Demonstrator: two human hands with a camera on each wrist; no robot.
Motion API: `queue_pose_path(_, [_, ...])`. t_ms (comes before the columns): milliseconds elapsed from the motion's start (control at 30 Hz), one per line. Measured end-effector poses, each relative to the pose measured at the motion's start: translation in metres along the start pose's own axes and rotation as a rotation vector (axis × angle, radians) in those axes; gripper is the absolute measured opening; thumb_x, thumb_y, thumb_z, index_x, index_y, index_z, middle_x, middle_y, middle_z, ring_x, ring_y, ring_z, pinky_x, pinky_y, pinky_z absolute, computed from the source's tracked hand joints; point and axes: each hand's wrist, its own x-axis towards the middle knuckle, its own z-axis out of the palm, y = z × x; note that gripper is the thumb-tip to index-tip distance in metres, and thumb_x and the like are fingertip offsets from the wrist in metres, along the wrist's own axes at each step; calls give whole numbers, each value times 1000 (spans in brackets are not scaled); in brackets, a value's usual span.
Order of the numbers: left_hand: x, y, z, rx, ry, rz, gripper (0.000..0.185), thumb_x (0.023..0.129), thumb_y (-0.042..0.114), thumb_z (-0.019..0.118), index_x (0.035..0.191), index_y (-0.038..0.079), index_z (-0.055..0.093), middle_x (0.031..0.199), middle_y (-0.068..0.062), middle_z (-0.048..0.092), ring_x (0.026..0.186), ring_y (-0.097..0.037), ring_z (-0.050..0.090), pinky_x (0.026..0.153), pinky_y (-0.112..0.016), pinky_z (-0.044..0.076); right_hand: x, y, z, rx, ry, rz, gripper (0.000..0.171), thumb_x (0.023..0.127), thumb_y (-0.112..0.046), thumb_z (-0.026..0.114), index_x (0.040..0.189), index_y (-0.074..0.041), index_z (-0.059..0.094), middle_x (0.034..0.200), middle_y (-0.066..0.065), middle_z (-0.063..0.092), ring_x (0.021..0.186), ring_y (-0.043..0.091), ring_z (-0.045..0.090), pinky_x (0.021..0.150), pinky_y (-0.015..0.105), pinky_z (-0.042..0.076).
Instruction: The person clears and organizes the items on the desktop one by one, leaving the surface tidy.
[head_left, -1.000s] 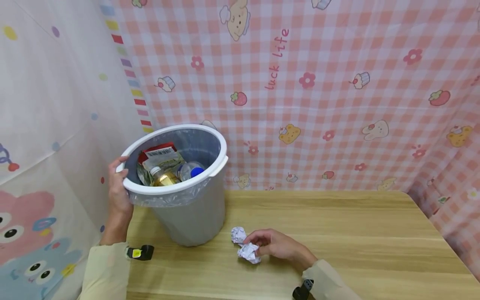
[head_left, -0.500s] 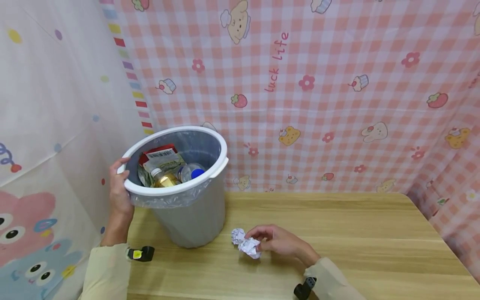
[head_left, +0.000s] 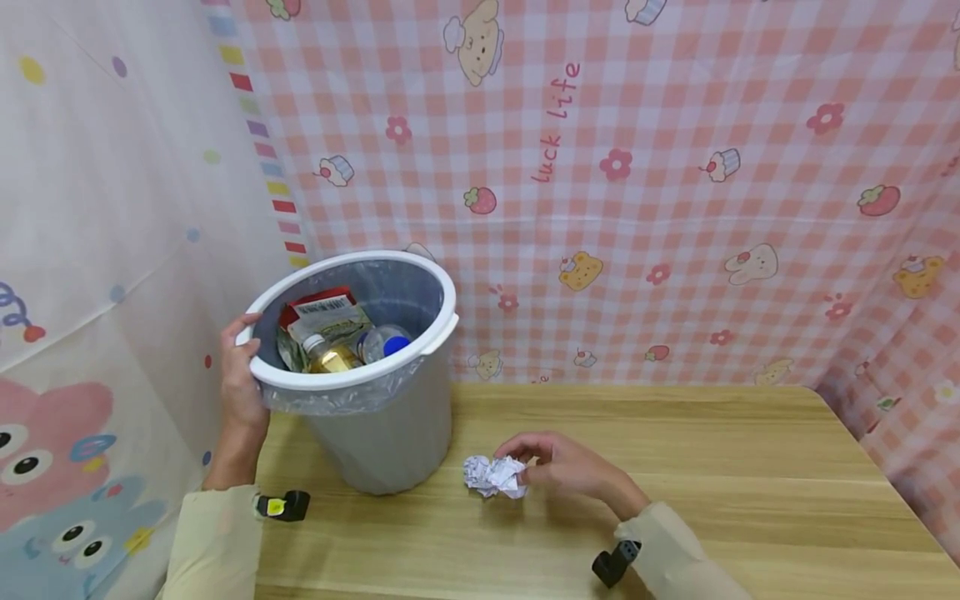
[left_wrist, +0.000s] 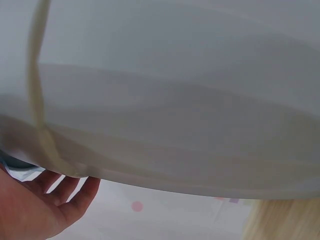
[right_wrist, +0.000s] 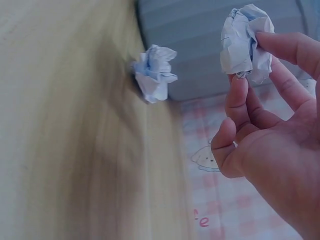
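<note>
A grey trash bin [head_left: 390, 442] with a white rim and a clear plastic liner stands at the left of the table. My left hand [head_left: 242, 387] grips the rim on its left side, thumb and fingers at the edge. In the right wrist view, my right hand [right_wrist: 280, 125] pinches a crumpled paper ball [right_wrist: 245, 47] between thumb and fingers, raised off the tabletop. A second paper ball [right_wrist: 155, 74] lies on the table by the foot of the bin. In the head view the held ball partly overlaps it.
Inside the bin lie a red-edged packet [head_left: 322, 310], a bottle of yellow liquid [head_left: 332, 358] and a clear bottle with a blue cap [head_left: 393, 344]. The wooden table [head_left: 675, 467] extends right. Patterned cloth [head_left: 675, 208] hangs behind it, and a white one [head_left: 150, 208] at left.
My right hand has lifted the paper ball it pinches and moved slightly forward. The other ball stays put. My left hand keeps its grip on the bin's rim.
</note>
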Motion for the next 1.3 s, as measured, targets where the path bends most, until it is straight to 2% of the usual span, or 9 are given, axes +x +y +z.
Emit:
queue_pose_path(167, [0, -1, 0, 9, 3, -7, 43, 101, 24, 27, 143, 19, 37, 153, -1, 27, 133, -22, 30, 118, -42, 25, -1, -7, -4, 5, -8, -17, 38, 89, -1, 63, 127, 1, 60, 114, 17, 63, 102, 22, 58, 84, 29, 49])
queue_pose_path(400, [2, 0, 0, -3, 9, 3, 43, 101, 23, 27, 142, 18, 38, 154, -1, 27, 134, -22, 31, 117, -42, 25, -2, -15, -8, 22, -2, -30, 36, 91, -2, 63, 127, -2, 61, 115, 17, 62, 100, 18, 59, 82, 28, 50])
queue_pose_path(667, [1, 1, -1, 18, 8, -12, 42, 101, 24, 27, 142, 20, 37, 154, -1, 26, 134, -21, 30, 117, -41, 26, -3, -28, -14, 0, 20, -30, 35, 92, -3, 62, 127, -5, 61, 117, 14, 60, 104, 25, 56, 83, 29, 52])
queue_pose_path(1000, [-1, 1, -1, 16, 5, -13, 43, 102, 24, 26, 143, 19, 37, 154, -2, 26, 135, -22, 30, 117, -42, 25, -3, -52, -28, 27, 28, -46, 36, 93, -1, 59, 129, -2, 58, 119, 16, 58, 102, 20, 58, 84, 31, 53])
queue_pose_path(1300, [0, 0, -2, 18, 0, -10, 44, 102, 25, 26, 144, 20, 37, 155, -1, 26, 135, -22, 29, 118, -43, 23, 1, -70, -38, 12, 42, -122, 36, 93, 1, 58, 129, 2, 57, 118, 20, 56, 100, 21, 59, 82, 32, 55])
